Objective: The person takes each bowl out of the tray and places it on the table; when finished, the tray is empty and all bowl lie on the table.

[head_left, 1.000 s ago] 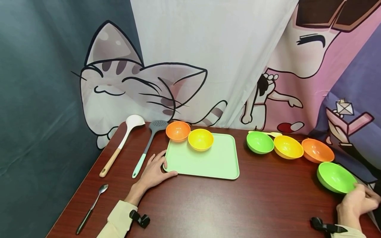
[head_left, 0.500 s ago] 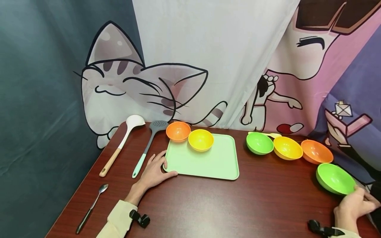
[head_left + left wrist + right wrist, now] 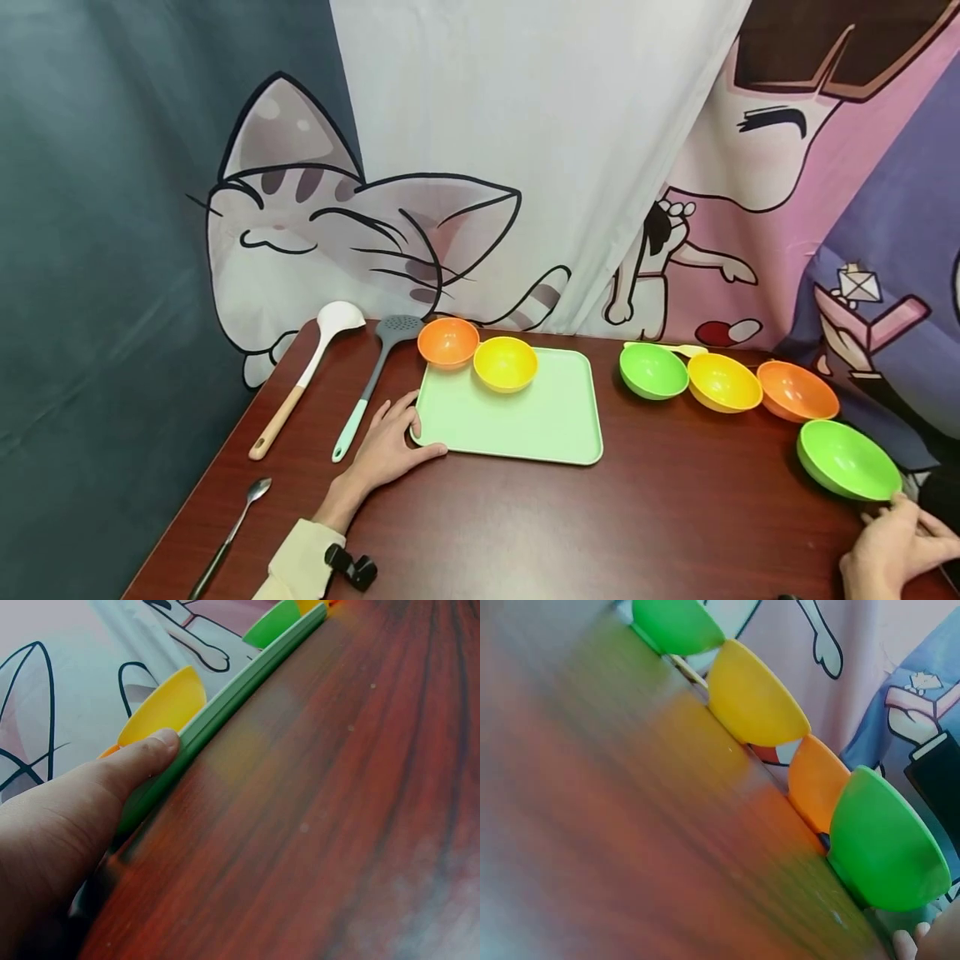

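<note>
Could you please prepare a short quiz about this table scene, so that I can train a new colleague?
1. True or false: the yellow bowl stands on the green tray.
2. Which thing does the left hand touch? A) the metal spoon B) the green tray C) the grey skimmer
3. Fill in: the bowl nearest to the right hand is coloured ____.

Key: 1 true. 2 B, the thumb lies along the tray's edge. 3 green, the green bowl by the table's right edge.
</note>
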`<state>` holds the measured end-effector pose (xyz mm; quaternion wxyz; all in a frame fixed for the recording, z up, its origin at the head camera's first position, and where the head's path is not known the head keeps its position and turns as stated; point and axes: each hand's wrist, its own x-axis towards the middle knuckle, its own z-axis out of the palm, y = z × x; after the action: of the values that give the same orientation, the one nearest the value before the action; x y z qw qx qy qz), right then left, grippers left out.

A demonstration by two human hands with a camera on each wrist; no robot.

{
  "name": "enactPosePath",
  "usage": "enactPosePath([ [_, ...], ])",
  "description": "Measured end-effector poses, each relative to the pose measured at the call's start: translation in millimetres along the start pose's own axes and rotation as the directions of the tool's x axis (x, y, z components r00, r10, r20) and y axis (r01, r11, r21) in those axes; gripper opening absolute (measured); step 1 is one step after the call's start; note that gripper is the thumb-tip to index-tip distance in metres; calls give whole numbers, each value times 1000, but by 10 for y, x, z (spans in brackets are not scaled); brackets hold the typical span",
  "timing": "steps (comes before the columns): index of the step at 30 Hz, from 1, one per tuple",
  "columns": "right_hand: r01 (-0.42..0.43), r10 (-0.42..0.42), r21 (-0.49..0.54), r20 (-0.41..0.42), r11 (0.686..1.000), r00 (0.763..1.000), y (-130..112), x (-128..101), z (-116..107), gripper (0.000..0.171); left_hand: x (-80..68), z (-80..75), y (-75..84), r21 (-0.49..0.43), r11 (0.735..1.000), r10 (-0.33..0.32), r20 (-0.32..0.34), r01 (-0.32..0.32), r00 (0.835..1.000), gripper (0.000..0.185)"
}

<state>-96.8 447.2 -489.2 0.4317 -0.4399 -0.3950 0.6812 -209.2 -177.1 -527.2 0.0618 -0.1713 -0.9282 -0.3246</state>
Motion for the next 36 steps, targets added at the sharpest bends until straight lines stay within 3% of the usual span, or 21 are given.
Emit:
enactPosePath([
  [9, 6, -10, 102, 41, 995, 999, 39, -186, -83, 15, 46, -8, 7, 6, 1000, -2, 3, 2, 1000, 60],
  [17, 74, -73, -6, 82, 997, 994, 106, -297, -127, 15, 34, 1, -15, 9, 1000, -8, 13, 8, 1000, 61],
  [22, 109, -118, 65, 154, 992, 981, 176, -441, -84, 14, 25, -2, -17, 9, 1000, -7, 12, 7, 1000, 60],
  [25, 130, -153, 109, 229, 985, 961, 250, -562, -35, 15, 21, -5, -6, 5, 1000, -4, 13, 4, 1000, 60],
  [29, 121, -176, 171, 361, 978, 916, 357, -746, 56, 15, 14, -13, 6, 0, 1000, -3, 12, 3, 1000, 59],
  [36, 118, -157, 106, 545, 987, 824, 523, -1110, 258, 14, 18, -14, 5, -2, 1000, -13, 19, 13, 1000, 59],
])
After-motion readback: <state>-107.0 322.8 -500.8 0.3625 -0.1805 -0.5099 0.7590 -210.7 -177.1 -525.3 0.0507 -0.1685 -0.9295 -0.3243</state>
